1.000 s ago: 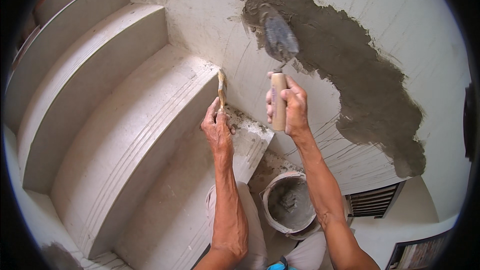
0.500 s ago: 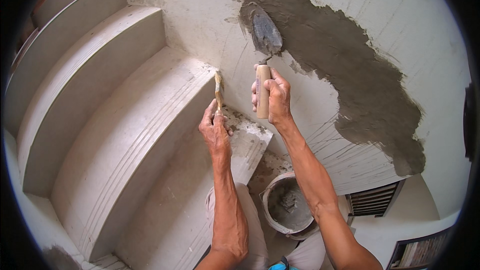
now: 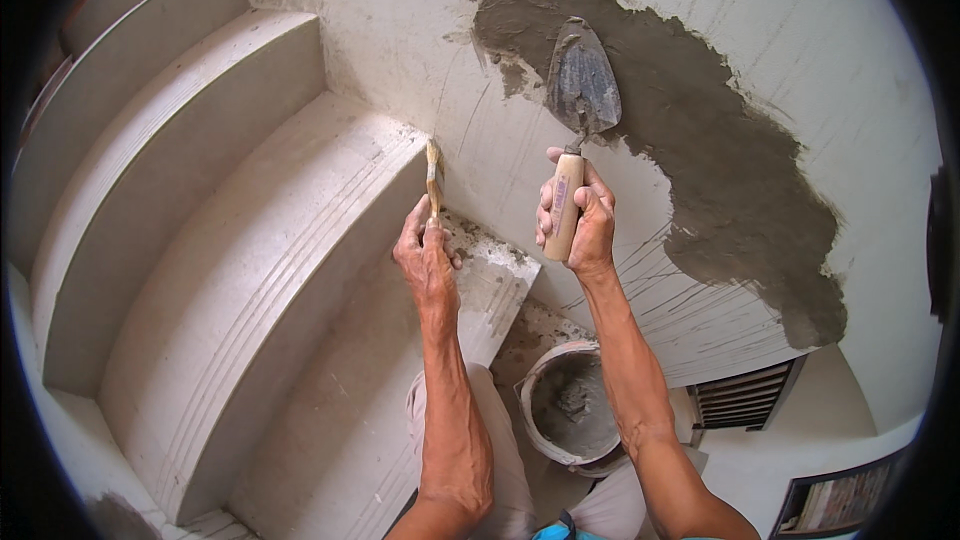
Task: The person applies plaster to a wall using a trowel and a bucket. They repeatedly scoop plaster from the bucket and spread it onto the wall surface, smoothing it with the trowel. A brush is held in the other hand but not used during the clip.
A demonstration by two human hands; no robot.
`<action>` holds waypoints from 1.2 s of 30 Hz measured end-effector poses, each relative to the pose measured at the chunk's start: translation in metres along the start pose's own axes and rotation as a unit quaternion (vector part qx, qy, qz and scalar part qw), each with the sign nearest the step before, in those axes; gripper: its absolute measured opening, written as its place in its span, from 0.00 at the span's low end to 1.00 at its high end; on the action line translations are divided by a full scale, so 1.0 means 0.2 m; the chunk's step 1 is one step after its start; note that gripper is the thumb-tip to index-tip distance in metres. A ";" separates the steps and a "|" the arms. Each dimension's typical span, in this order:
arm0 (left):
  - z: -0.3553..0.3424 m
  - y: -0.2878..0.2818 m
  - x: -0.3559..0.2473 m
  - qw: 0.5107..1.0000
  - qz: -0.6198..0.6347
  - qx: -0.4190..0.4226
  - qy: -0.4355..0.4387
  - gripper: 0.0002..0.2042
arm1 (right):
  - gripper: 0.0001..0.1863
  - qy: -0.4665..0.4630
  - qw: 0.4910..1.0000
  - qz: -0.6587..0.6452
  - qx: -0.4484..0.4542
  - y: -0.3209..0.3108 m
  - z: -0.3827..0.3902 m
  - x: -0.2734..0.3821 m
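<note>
My left hand point(image 3: 426, 250) is closed on a small paintbrush point(image 3: 434, 178), its pale bristles pointing up beside the end of a step. My right hand point(image 3: 580, 215) grips the wooden handle of a pointed trowel point(image 3: 583, 75), whose mortar-smeared metal blade is over the left part of a dark, wet mortar patch point(image 3: 745, 180) on the white wall point(image 3: 385, 20). Whether the blade touches the patch is hard to tell. A bucket of grey mortar point(image 3: 565, 410) sits below, between my forearms.
Curved concrete steps point(image 3: 230, 220) rise at the left, the lower one point(image 3: 320, 410) beside my legs. A dark slatted opening point(image 3: 740, 395) is low on the right, with a dark-framed panel point(image 3: 840, 490) at the bottom right corner.
The trowel first shifted up and left, then came right and a little down with my right hand. My left hand and the brush have barely moved.
</note>
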State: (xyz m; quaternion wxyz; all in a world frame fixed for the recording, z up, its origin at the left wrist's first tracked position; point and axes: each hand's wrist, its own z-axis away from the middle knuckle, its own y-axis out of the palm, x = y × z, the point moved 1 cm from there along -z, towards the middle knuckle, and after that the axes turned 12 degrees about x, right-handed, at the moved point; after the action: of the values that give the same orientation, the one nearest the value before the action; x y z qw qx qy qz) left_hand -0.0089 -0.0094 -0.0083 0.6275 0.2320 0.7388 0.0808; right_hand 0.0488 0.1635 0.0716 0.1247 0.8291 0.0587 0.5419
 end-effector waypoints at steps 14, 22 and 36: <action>0.00 0.00 0.00 1.000 0.000 0.001 -0.011 0.21 | 0.29 0.049 0.995 0.075 0.039 0.05 -0.25 0.02; 0.01 0.00 0.00 1.000 -0.002 0.013 0.008 0.22 | 0.28 -0.028 0.999 -0.005 -0.018 -0.02 0.04 0.00; 0.00 0.01 -0.01 1.000 -0.004 0.001 -0.006 0.22 | 0.29 -0.011 0.999 0.024 -0.044 -0.06 0.09 -0.01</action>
State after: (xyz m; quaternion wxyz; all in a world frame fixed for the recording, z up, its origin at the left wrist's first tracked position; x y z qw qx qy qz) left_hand -0.0080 -0.0087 -0.0067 0.6323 0.2300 0.7359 0.0757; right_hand 0.0636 0.1722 0.0593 0.1490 0.8298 0.0133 0.5377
